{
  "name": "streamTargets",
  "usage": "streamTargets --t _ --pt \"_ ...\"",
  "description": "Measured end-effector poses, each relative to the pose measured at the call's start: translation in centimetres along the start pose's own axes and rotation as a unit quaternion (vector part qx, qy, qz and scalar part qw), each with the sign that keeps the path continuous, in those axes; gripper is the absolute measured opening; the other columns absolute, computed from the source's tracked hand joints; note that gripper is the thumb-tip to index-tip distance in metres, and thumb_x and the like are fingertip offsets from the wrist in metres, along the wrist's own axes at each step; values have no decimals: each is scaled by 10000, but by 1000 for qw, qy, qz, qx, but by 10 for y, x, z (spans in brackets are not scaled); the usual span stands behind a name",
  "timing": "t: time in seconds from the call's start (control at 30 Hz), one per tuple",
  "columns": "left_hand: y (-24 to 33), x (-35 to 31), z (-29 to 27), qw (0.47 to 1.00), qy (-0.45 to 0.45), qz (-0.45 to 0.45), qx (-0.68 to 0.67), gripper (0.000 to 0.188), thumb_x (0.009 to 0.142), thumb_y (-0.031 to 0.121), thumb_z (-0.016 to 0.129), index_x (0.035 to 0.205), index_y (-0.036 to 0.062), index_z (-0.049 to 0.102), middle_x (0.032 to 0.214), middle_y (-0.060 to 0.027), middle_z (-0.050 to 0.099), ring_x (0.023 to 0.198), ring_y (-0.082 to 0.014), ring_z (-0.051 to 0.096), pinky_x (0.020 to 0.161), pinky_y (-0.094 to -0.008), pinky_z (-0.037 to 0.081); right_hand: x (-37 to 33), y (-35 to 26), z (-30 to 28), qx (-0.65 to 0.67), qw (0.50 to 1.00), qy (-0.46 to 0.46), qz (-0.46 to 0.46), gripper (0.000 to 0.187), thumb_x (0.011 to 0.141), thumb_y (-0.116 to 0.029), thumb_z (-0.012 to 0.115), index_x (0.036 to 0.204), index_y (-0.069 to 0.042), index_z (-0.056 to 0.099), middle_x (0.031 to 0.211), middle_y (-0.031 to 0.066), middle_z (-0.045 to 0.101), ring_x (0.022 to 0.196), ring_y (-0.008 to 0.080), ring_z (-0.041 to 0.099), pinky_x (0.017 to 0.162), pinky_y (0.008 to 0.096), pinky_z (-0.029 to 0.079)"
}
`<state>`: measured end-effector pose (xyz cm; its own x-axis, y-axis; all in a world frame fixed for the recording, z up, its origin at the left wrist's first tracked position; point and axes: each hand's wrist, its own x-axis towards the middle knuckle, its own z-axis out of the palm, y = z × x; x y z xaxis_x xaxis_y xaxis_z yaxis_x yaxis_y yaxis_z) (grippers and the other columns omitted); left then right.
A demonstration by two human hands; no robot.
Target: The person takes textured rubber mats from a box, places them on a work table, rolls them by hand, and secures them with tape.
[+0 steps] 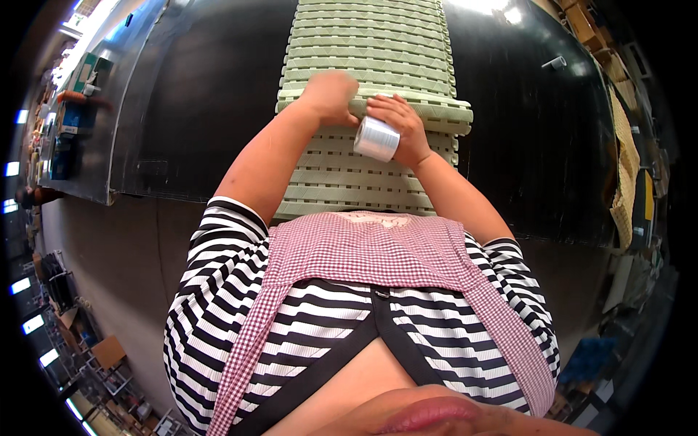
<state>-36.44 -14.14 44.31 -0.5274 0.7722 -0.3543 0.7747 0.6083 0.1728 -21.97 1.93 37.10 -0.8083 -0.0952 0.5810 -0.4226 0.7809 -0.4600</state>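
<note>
A pale green slatted mat (349,163) lies lengthwise before me, with a thick rolled or folded section (443,115) across it. My right hand (408,129) is closed around a roll of clear tape (376,139), its fingertips reaching over the green section. Just to the left, my left hand (331,97) rests at the same section with curled fingers and a slight blur. Its thumb points toward the tape roll; what its fingers hold, if anything, is hidden.
The mat lies on a black tabletop (211,94). A small pale roll (556,63) lies at the far right. Beige sheet material (624,167) hangs along the right edge. Blue and green boxes (76,116) stand at the far left.
</note>
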Motion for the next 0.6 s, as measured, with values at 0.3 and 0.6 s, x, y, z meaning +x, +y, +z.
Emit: streamTargets --t 0.3,0.6 --pt "-41 35 45 945 302 111 58 853 736 308 861 1474 170 457 1322 -66 572 1252 -261 539 1061 -440 387 106 100 9 417 829 -32 370 288 922 -172 689 1182 -53 724 1075 6 719 920 104 659 770 297 539" --pt "-15 -22 29 983 134 72 -101 643 765 190 825 1355 143 574 1159 -149 664 1099 -363 635 948 -458 510 5 -18 -33 199 980 -3 16 402 846 -134 749 1236 -52 700 1305 131 685 1254 266 632 1127 447 423"
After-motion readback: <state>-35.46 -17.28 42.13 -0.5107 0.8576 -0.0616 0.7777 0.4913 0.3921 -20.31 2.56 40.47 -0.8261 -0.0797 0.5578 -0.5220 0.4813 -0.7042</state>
